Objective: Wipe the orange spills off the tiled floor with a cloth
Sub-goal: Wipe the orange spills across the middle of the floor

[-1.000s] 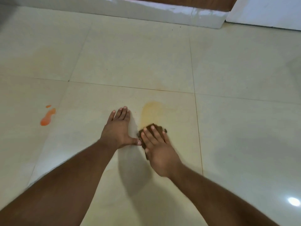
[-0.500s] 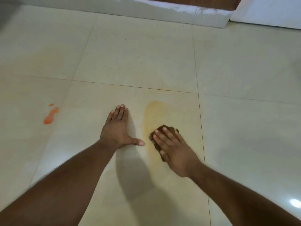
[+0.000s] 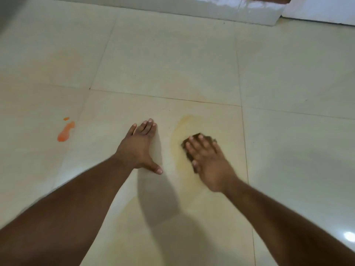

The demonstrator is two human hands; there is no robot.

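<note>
My right hand [image 3: 208, 162] presses flat on a small dark brown cloth [image 3: 189, 149] against the cream tiled floor [image 3: 163, 64]; only the cloth's far and left edges show from under the fingers. A pale orange smear [image 3: 179, 131] curves around the cloth's left and far side. My left hand [image 3: 137, 148] rests flat on the same tile, fingers straight, thumb spread toward the right hand. A bright orange spill [image 3: 65, 132] with a small drop [image 3: 66, 118] above it lies on the tile to the left, well apart from both hands.
A white skirting ledge [image 3: 230, 10] runs along the far edge of the floor, with a white wall panel [image 3: 322, 10] at the top right. Faint yellowish stains mark the tile near my left forearm [image 3: 132, 204]. A light glare [image 3: 348, 236] shows at the lower right.
My right hand has slid the cloth to the right, away from the left thumb, across the pale smear. My left hand has stayed planted on the tile.
</note>
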